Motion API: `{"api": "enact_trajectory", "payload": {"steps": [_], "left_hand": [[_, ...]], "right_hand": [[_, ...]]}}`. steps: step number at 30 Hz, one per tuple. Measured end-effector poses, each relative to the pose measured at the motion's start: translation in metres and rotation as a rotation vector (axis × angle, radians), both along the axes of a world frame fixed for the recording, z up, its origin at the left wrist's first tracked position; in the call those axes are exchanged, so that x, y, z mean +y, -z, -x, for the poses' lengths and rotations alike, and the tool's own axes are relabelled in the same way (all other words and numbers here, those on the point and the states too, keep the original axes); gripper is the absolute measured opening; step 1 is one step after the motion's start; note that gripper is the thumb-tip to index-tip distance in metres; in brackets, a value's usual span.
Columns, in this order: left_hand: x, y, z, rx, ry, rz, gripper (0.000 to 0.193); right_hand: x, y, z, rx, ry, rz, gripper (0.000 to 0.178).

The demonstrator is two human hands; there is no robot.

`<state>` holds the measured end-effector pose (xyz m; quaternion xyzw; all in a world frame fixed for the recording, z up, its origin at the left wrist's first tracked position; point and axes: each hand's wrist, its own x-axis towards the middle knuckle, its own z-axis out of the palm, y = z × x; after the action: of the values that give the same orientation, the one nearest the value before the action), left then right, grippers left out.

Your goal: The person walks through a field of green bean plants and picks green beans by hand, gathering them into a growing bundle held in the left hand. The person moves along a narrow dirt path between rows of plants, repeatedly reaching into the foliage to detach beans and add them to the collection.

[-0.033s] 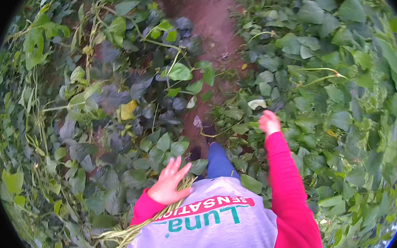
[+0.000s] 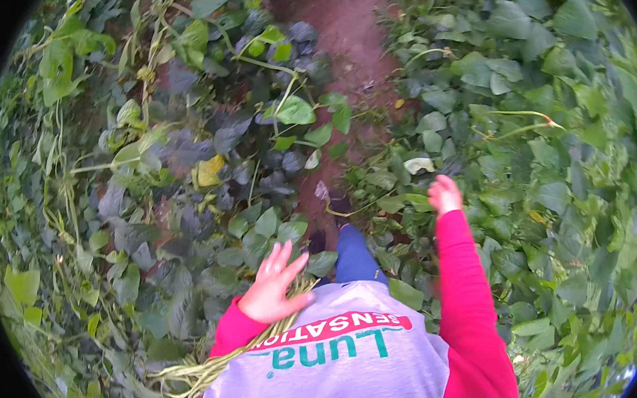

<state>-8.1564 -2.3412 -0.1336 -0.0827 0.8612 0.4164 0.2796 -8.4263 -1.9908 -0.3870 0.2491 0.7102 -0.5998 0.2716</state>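
Note:
My left hand (image 2: 276, 287) is open at the left front of my body, its fingers spread and a ring on one of them. A bundle of long, thin yellow-green bean pods (image 2: 200, 375) lies between my left arm and my shirt, its ends fanning out at the lower left. The tops of the pods show beside the palm, and the fingers are not wrapped round them. My right arm reaches forward over the plants at the right. My right hand (image 2: 446, 195) is closed there, close to broad green leaves (image 2: 417, 201); whatever its fingers hold, if anything, is hidden.
Leafy vines (image 2: 138, 207) grow densely on both sides of a narrow reddish dirt path (image 2: 347, 29). My blue trouser leg (image 2: 359, 256) stands on the path. A pale, dry leaf (image 2: 418, 165) and a long bean pod (image 2: 522, 127) lie among the right-hand foliage.
My right hand has shifted slightly to the right. My left hand has risen a little, its fingers pointing more upward. The whole view has moved slightly.

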Motion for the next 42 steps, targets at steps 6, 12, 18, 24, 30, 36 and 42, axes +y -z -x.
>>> {"api": "enact_trajectory", "payload": {"steps": [6, 12, 18, 24, 30, 36, 42], "left_hand": [[-0.007, -0.023, 0.024, 0.398, -0.456, 0.096, 0.047], [-0.004, -0.044, 0.011, 0.532, -0.42, 0.105, 0.037], [0.002, -0.061, -0.047, 0.626, -0.458, 0.163, 0.031], [0.006, -0.075, -0.136, 0.74, -0.607, 0.309, 0.034], [0.012, 0.004, -0.229, 0.767, -0.81, 0.334, 0.033], [0.007, 0.036, -0.266, 0.8, -0.969, 0.437, 0.032], [0.007, 0.036, -0.275, 0.878, -1.02, 0.471, 0.031]], "right_hand": [[-0.031, -0.018, 0.015, -0.068, -0.053, -0.065, 0.038], [-0.13, -0.015, -0.058, -0.057, -0.594, 0.041, 0.03], [-0.176, -0.06, -0.125, -0.063, -1.32, 0.209, 0.033], [-0.178, -0.055, -0.13, 0.058, -1.578, -0.092, 0.033], [-0.247, -0.003, -0.133, -0.046, -1.544, -0.249, 0.03], [-0.338, 0.039, -0.178, 0.086, -1.755, -0.214, 0.028], [-0.36, 0.068, -0.215, 0.094, -2.102, -0.08, 0.026]]}}
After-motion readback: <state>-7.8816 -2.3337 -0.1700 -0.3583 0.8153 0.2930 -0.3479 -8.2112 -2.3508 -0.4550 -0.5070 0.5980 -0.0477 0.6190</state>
